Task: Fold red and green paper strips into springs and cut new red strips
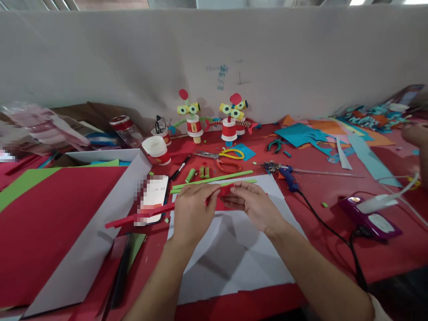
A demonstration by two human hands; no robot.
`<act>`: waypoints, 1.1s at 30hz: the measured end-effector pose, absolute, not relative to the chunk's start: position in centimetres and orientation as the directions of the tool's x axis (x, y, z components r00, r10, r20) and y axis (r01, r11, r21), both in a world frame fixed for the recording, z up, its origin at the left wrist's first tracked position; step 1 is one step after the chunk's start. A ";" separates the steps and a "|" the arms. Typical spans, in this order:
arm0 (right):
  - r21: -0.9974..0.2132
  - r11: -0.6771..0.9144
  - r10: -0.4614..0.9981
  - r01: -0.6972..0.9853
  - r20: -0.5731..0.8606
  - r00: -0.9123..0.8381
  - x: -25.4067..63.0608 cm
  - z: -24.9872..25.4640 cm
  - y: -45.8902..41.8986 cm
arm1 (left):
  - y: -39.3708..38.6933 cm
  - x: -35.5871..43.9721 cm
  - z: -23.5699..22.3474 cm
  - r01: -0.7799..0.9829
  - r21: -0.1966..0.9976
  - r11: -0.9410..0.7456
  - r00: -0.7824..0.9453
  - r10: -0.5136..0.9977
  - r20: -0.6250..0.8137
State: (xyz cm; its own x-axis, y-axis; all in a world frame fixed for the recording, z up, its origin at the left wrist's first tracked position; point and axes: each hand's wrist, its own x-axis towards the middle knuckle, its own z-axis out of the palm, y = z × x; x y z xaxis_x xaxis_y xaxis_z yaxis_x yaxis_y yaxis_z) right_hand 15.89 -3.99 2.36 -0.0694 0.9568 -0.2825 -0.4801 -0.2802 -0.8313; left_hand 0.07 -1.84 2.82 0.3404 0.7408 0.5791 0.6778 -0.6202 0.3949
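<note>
My left hand is closed around a long red paper strip, whose free end sticks out to the left over a phone. Fingers and thumb of my right hand pinch a red part of the paper between both hands; whether it is folded there I cannot tell. Both hands are above a white sheet. Just beyond them lie green paper strips and small pleated green paper pieces. Scissors with yellow handles rest farther back.
Paper-cup figures stand by the wall. A glue gun and purple power strip with cords lie right. Left are a white box with coloured paper, a pen and cups. Another person's hand shows far right.
</note>
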 end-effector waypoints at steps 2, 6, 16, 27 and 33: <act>-0.819 -0.297 0.950 -0.491 -0.305 -0.066 16.0 2.5 -4.0 | -1.9 0.0 2.9 0.665 0.350 -0.660 0.371 0.699 0.611; -0.801 -0.309 0.945 -0.512 -0.318 -0.074 16.3 2.8 -3.8 | -2.0 -0.1 3.1 0.638 0.255 -0.727 0.456 0.623 0.635; -0.804 -0.215 0.967 -0.555 -0.253 -0.009 16.4 2.8 -3.8 | -2.5 0.3 3.1 0.654 -0.007 -0.757 0.591 0.504 0.629; -0.946 -0.142 0.984 -0.290 -0.168 0.066 16.9 3.2 -3.8 | -2.4 -0.8 4.0 0.731 0.547 -0.407 0.442 0.894 0.075; -0.980 -0.124 0.991 -0.154 -0.130 0.033 16.4 2.8 -4.1 | -2.3 -2.4 4.7 0.634 0.734 -0.243 0.559 0.800 -0.218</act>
